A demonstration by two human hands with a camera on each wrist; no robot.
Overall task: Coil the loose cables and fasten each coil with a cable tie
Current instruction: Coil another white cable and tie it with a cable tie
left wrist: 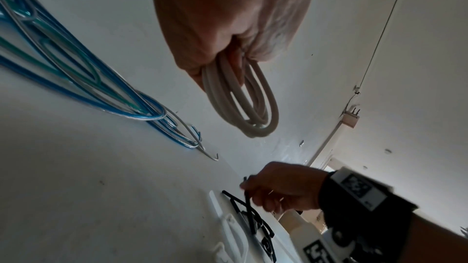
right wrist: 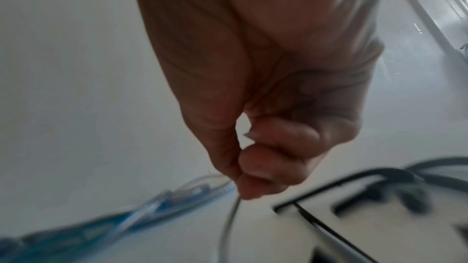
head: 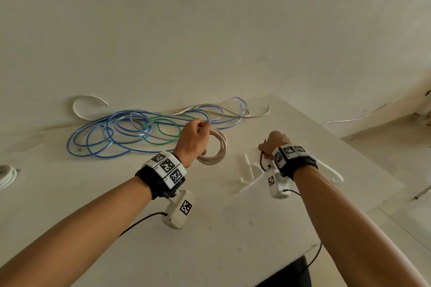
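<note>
Left hand (head: 193,140) grips the coil (head: 215,149); right hand (head: 274,143) pinches a black tie (head: 262,161) — more ties (left wrist: 255,225) lie below that grip, loose cables (head: 130,133) left of both on the bench (head: 210,228).

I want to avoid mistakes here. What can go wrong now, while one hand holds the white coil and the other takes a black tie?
The left hand grips the white coil at one spot only, so its loops could spring apart. The right hand pinches a thin black tie, which may slip. The blue cables lie close and could snag.
</note>
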